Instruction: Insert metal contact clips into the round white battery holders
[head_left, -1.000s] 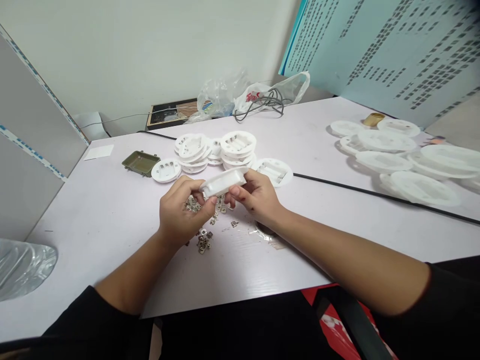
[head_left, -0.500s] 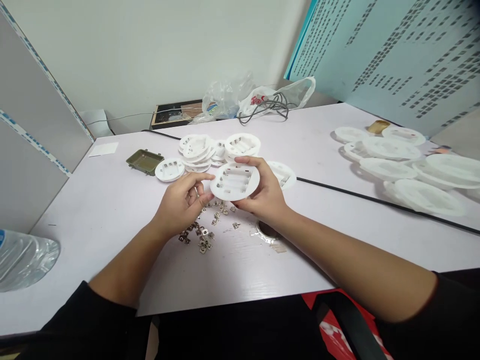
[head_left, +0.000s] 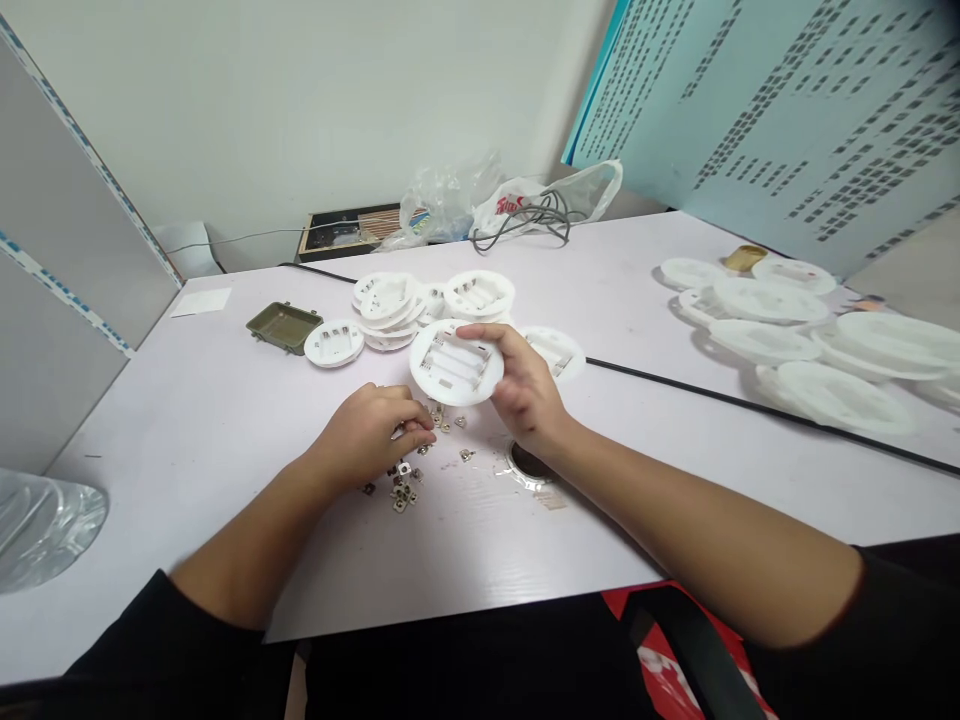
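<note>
So the right hand [head_left: 525, 395] is holding a white disc [head_left: 455, 362] up just above the table [head_left: 225, 420]. It's gripping the disc by its right edge, fingers closing round the rim, and the slotted side is tilting toward the camera. The left hand [head_left: 375, 440] is resting down on the table with its fingers bunching narrow over a scatter of little metal clips [head_left: 405, 488]. Honestly can't tell if it's actually pinching one. The white disc is hanging just beyond the clips and right in front of the stacks [head_left: 394, 305] of matching discs. One loose disc [head_left: 334, 343] is lying just beside a green tray [head_left: 283, 326]. A black cable [head_left: 712, 395] is running across the table on the right, with bigger white plates [head_left: 765, 340] lying past it.
</note>
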